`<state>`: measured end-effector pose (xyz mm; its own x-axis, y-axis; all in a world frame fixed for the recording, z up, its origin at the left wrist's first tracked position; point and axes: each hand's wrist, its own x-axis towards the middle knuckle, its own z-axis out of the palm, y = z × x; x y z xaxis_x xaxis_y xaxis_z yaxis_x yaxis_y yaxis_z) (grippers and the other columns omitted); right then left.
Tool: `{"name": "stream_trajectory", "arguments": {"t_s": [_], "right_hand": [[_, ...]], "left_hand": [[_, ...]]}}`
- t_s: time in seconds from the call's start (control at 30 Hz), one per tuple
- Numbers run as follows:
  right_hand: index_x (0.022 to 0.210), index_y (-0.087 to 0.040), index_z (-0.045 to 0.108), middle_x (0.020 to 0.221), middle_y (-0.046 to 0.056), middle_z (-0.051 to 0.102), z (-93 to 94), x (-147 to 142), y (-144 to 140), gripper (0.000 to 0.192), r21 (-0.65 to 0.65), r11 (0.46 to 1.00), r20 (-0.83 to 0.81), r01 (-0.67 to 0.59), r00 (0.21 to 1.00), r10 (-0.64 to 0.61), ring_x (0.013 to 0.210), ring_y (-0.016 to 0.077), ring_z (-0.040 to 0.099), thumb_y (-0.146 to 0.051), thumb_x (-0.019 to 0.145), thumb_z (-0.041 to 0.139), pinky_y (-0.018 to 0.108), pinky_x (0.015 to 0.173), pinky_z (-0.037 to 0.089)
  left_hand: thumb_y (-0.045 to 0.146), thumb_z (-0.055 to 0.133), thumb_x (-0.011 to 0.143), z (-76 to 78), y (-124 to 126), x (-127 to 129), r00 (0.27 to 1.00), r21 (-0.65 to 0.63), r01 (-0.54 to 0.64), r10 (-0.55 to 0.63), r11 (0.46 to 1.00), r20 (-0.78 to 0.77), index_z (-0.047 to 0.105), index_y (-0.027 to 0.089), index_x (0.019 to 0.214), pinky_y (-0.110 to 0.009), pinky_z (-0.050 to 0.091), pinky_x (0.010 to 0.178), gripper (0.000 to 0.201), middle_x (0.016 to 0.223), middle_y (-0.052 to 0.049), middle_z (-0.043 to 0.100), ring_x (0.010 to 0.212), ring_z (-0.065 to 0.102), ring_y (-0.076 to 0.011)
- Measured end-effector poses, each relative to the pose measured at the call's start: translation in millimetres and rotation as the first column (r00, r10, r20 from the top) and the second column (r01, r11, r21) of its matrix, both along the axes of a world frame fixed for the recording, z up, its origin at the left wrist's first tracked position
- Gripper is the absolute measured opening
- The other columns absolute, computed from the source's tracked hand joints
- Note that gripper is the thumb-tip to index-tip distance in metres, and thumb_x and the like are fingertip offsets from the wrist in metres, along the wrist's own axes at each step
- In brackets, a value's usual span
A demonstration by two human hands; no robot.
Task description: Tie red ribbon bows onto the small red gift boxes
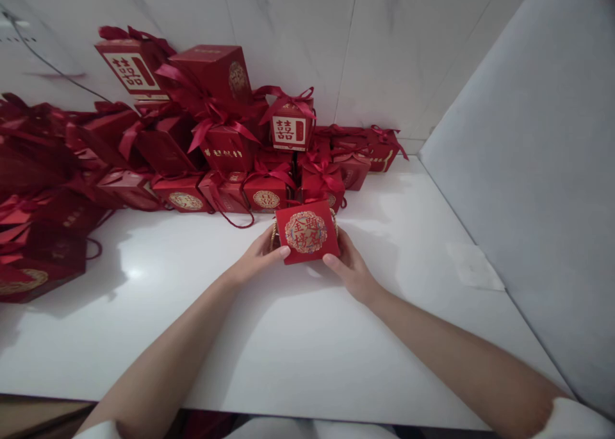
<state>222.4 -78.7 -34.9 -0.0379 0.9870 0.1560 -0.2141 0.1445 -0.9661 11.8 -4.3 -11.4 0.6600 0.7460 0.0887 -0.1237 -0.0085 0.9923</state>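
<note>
White tabletop (298, 336), glossy, bare across its whole near half; its front edge runs along the bottom, and a grey panel (538, 189) closes off the right side. Tiled wall (384, 48) at the back.

Left to right: a heap of red ribboned boxes (43, 189) spills along the left edge, then a taller stack of red gift boxes (211, 131) against the wall, thinning toward the right. Too many overlap for a sure count; well over a dozen.

One small red box (307, 232) with a gold round emblem sits apart, just in front of the stack, held between both hands. Left hand (257, 256): forearm angled in from bottom left, fingers (283, 252) clasping the box's left side. Right hand (350, 269): forearm from bottom right, fingers pressed to the box's right lower corner.
</note>
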Motion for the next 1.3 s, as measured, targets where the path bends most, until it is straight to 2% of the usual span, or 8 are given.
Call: {"name": "stream_trajectory", "arguments": {"t_s": [0.33, 0.43, 0.6, 0.7, 0.83, 1.03, 1.2, 1.3], "right_hand": [[0.145, -0.029, 0.034, 0.148, 0.009, 0.047, 0.5, -0.3, -0.6, 0.073, 0.015, 1.000, -0.025, -0.016, 1.000, 0.016, 0.138, 0.0282, 0.043, -0.048, 0.084, 0.070, 0.049, 0.112, 0.041], [0.148, -0.034, 0.029, 0.156, 0.006, 0.036, 2.8, 1.2, -4.5, 0.081, 0.076, 0.997, -0.035, -0.020, 0.999, 0.023, 0.142, 0.0285, 0.037, -0.049, 0.082, 0.072, 0.050, 0.114, 0.038], [0.150, -0.039, 0.027, 0.156, 0.002, 0.036, -3.8, 4.1, -6.8, 0.074, 0.089, 0.996, -0.121, 0.010, 0.993, 0.000, 0.144, 0.0292, 0.034, -0.068, 0.087, 0.053, 0.053, 0.115, 0.036], [0.148, -0.036, 0.033, 0.152, 0.003, 0.043, -10.1, 4.0, -4.4, 0.064, -0.012, 1.000, -0.179, 0.028, 0.983, -0.029, 0.139, 0.0291, 0.042, -0.069, 0.093, 0.035, 0.052, 0.111, 0.041], [0.147, -0.032, 0.033, 0.151, 0.004, 0.045, -11.1, 4.4, -3.0, 0.060, -0.049, 0.998, -0.169, 0.044, 0.984, -0.052, 0.137, 0.0285, 0.045, -0.063, 0.096, 0.031, 0.050, 0.111, 0.042], [0.146, -0.038, 0.036, 0.155, -0.002, 0.038, -9.5, 7.9, -6.2, 0.057, 0.094, 0.990, -0.063, 0.104, 0.993, -0.098, 0.144, 0.0263, 0.034, -0.055, 0.094, 0.049, 0.047, 0.118, 0.033], [0.143, -0.034, 0.040, 0.150, 0.002, 0.044, -7.3, 7.3, -5.5, 0.058, 0.111, 0.983, -0.038, 0.144, 0.989, -0.141, 0.137, 0.0268, 0.042, -0.061, 0.093, 0.048, 0.045, 0.110, 0.041], [0.125, -0.027, 0.056, 0.118, 0.006, 0.066, -4.6, 8.0, -2.0, 0.048, -0.012, 0.968, -0.046, 0.249, 0.967, -0.249, 0.106, 0.0247, 0.063, -0.062, 0.096, 0.039, 0.040, 0.090, 0.051]], "left_hand": [[0.043, 0.068, 0.084, -1.4, -0.1, -1.2, 1.000, 0.015, -0.011, 0.011, 1.000, -0.025, 0.043, 0.019, 0.144, -0.046, 0.041, 0.110, 0.069, 0.146, -0.014, 0.049, 0.134, 0.046, -0.0362], [0.039, 0.074, 0.079, -2.6, 0.0, -5.1, 0.996, 0.153, -0.064, 0.072, 0.986, -0.045, 0.045, 0.020, 0.141, -0.045, 0.045, 0.104, 0.071, 0.139, -0.015, 0.055, 0.126, 0.053, -0.0350], [0.029, 0.084, 0.064, 8.9, -2.6, -7.3, 0.972, 0.493, -0.145, 0.216, 0.858, -0.090, 0.062, 0.021, 0.107, -0.043, 0.047, 0.101, 0.049, 0.139, -0.013, 0.047, 0.128, 0.047, -0.0340], [0.030, 0.085, 0.061, 16.3, -4.7, -4.9, 0.956, 0.597, -0.076, 0.228, 0.799, -0.184, 0.059, 0.019, 0.088, -0.047, 0.045, 0.105, 0.039, 0.138, -0.014, 0.044, 0.128, 0.046, -0.0348], [0.033, 0.085, 0.064, 16.2, -5.4, -3.3, 0.939, 0.670, 0.017, 0.219, 0.742, -0.266, 0.058, 0.019, 0.089, -0.049, 0.041, 0.111, 0.039, 0.138, -0.015, 0.042, 0.132, 0.043, -0.0353], [0.031, 0.076, 0.073, 13.4, -5.8, -3.8, 0.905, 0.728, 0.104, 0.240, 0.677, -0.352, 0.057, 0.019, 0.105, -0.048, 0.042, 0.110, 0.039, 0.139, -0.016, 0.039, 0.132, 0.043, -0.0331], [0.024, 0.069, 0.075, 11.8, -3.0, -4.4, 0.926, 0.683, 0.057, 0.217, 0.728, -0.308, 0.052, 0.020, 0.103, -0.049, 0.040, 0.110, 0.033, 0.140, -0.015, 0.042, 0.134, 0.043, -0.0329], [0.026, 0.063, 0.079, 7.8, 2.2, -5.6, 0.959, 0.575, -0.088, 0.226, 0.813, -0.172, 0.049, 0.021, 0.104, -0.049, 0.043, 0.105, 0.029, 0.144, -0.015, 0.041, 0.133, 0.045, -0.0321]]}}
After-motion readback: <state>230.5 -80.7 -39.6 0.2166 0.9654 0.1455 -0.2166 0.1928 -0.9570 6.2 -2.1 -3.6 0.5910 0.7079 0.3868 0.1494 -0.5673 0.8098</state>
